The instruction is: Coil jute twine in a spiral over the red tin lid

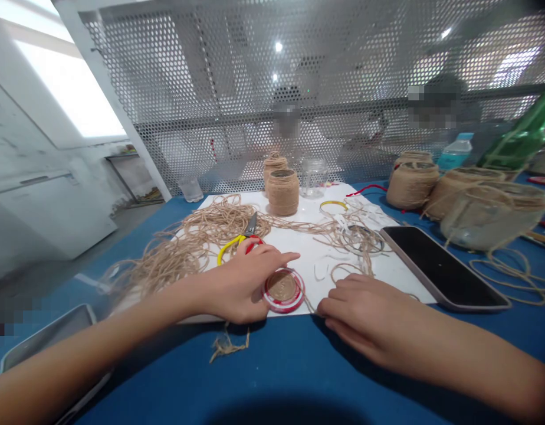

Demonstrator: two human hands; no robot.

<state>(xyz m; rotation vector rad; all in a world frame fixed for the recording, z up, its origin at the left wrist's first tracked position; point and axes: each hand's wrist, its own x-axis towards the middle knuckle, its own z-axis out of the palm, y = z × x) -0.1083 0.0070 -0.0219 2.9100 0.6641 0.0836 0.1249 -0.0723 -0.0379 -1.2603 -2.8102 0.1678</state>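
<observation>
My left hand (243, 283) grips a round red-rimmed lid (284, 290) with a brown centre, thumb under it and forefinger stretched over its top, on the white sheet (317, 254). My right hand (365, 307) lies just right of the lid at the sheet's front edge, fingers curled together and pinching a thin jute strand that runs to the lid. A loose heap of jute twine (188, 248) spreads behind my left hand. Yellow and red scissors (239, 239) lie in the twine. A jar wrapped in twine (282, 192) stands at the back of the sheet.
A dark phone (440, 268) lies right of the sheet on the blue table (276, 378). Several twine-wrapped jars (411, 184) and a green bottle (520, 139) stand at the right. A tablet (46, 342) lies at the left. People sit behind a perforated metal screen (299, 88).
</observation>
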